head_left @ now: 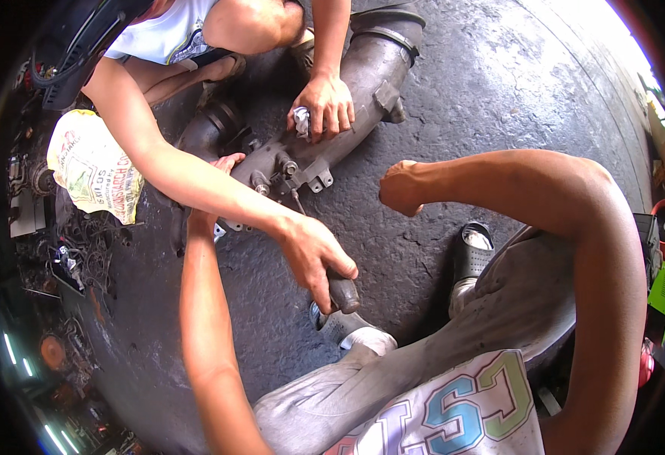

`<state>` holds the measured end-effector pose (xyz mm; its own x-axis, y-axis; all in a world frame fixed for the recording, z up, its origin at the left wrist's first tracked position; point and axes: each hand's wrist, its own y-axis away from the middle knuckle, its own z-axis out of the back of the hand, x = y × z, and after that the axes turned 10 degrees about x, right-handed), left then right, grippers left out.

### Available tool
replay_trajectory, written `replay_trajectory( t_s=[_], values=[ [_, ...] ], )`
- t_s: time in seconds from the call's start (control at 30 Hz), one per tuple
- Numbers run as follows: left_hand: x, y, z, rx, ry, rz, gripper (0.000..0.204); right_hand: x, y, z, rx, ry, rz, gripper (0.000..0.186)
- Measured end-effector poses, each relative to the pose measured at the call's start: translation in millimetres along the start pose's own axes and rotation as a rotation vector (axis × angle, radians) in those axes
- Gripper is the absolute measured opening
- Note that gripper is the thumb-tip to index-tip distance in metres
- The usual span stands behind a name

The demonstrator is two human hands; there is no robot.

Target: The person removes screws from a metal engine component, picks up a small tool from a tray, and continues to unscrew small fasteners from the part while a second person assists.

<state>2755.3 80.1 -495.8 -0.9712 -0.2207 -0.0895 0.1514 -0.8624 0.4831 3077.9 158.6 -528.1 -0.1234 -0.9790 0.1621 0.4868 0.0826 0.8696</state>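
Note:
A large grey metal pipe assembly (pixel 340 148) with brackets and bolt fittings lies on the floor ahead. My left hand (pixel 228 161) rests on its near left side, fingers curving over the metal; a co-worker's forearm hides much of the hand. My right hand (pixel 402 188) is closed in a fist, raised to the right of the pipe and apart from it; what it holds, if anything, is hidden. The co-worker's one hand (pixel 315 258) grips a dark-handled screwdriver (pixel 344 293), its shaft pointing at the fittings. Their other hand (pixel 325 106) presses a crumpled white wad (pixel 302 121) against the pipe.
The co-worker squats across from me. A printed yellow-white sack (pixel 93 167) lies at left, above piled metal parts (pixel 82 250). My slippered feet (pixel 473 254) stand on the dark, rough floor (pixel 499 83). A bright green object (pixel 662 292) is at the right edge.

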Motion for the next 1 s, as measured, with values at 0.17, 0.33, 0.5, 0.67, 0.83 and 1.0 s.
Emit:
replay_trajectory(
  t_s=[0.17, 0.33, 0.5, 0.67, 0.83, 1.0],
  values=[
    [-8, 7, 3, 0.021, 0.008, -0.004, 0.099, 0, -2, 1, 0.035, 0.019, -0.013, 0.028],
    [-23, 13, 9, 0.059, 0.013, -0.023, 0.099, 1, -2, 0, 0.043, 0.018, -0.012, 0.027],
    [-40, 26, 1, 0.084, 0.014, -0.006, 0.099, -2, -9, -5, -0.016, 0.018, 0.016, 0.021],
    [-38, 23, 3, 0.079, 0.027, -0.016, 0.099, 1, -6, 0, 0.049, 0.027, -0.020, 0.027],
    [-32, 19, 9, 0.052, 0.045, -0.011, 0.099, 0, -8, -3, -0.002, 0.024, 0.005, 0.022],
    [-39, 20, 4, 0.089, 0.043, -0.037, 0.098, 1, -7, -1, 0.064, 0.026, -0.049, 0.029]
  ],
)
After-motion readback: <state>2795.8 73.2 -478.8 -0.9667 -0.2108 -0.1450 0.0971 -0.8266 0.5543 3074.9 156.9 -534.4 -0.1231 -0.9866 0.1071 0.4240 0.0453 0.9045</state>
